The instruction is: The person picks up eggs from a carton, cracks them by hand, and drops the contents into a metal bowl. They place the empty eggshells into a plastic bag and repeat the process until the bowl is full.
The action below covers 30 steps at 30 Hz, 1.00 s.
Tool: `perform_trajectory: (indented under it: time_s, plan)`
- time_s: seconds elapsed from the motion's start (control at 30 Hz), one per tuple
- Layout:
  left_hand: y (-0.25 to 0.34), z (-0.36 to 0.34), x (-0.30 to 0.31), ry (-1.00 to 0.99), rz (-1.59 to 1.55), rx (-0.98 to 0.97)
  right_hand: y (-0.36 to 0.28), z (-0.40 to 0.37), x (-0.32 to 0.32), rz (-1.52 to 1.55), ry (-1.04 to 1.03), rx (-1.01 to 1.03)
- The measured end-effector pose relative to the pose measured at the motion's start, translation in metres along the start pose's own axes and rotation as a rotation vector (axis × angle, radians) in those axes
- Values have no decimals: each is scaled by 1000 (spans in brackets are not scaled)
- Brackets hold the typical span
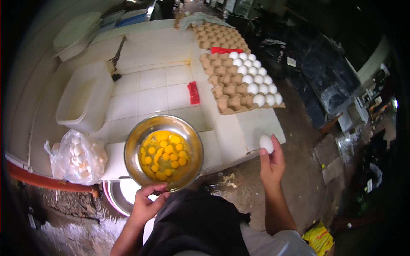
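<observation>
A white egg (266, 144) is held between the thumb and fingers of my right hand (273, 160), out past the counter's front corner. My left hand (149, 199) is at the near rim of a steel bowl (195, 151), thumb and fingers curled close together; what they hold, if anything, is too small to tell. Inside the bowl lie several raw yolks (166, 155) in clear egg white. To the right on the counter, a cardboard egg tray (228, 87) has several white eggs (258, 81) on its right side and bare cups on its left.
A plastic bag of eggshells (79, 158) sits at the counter's left, before a white tub (83, 98). A red packet (193, 93) lies on the tiles (162, 102). Behind the eggs is another cardboard tray (220, 36). Below the bowl is a basin (115, 198).
</observation>
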<state>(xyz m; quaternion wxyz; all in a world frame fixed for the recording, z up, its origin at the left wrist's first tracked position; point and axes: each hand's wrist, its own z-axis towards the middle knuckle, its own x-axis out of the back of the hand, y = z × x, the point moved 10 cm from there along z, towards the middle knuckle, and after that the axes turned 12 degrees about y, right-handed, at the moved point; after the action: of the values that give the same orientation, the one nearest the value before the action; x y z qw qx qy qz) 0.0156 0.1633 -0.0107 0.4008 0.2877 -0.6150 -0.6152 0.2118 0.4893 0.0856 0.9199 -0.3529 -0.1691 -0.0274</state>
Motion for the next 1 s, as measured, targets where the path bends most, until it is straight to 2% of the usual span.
perform_trajectory:
  time_s: [0.07, 0.1, 0.17, 0.2, 0.3, 0.37, 0.43, 0.5, 0.57, 0.8, 1.0]
  plan:
    - [-6, 2, 1, 5, -15, 9, 10, -20, -33, 387, -141, -594]
    - [-7, 3, -1, -13, -46, 9, 4, -25, -45, 406, -174, -604]
    - [-9, 9, -7, -16, -99, 66, -12, -72, -107, 908, -534, -1125]
    - [-15, 13, -10, 14, -144, 101, -20, -87, -128, 863, -620, -1167]
    - [-10, 27, -15, 90, -203, 171, -41, -124, -172, 901, -816, -1217]
    - [-1, 36, -16, 122, -162, 101, -49, -141, -190, 872, -881, -1207]
    - [-3, 42, -16, 145, -128, 77, -57, -146, -203, 760, -970, -1019]
    - [0, 46, -15, 157, -103, 49, -64, -148, -211, 726, -991, -971]
    - [2, 47, -17, 129, -87, 116, -70, -148, -218, 711, -1015, -864]
    - [-10, 49, -12, 217, -1, 174, -67, -153, -234, 663, -1057, -786]
    - [-13, 56, -16, 261, 144, 89, -59, -156, -240, 662, -1071, -819]
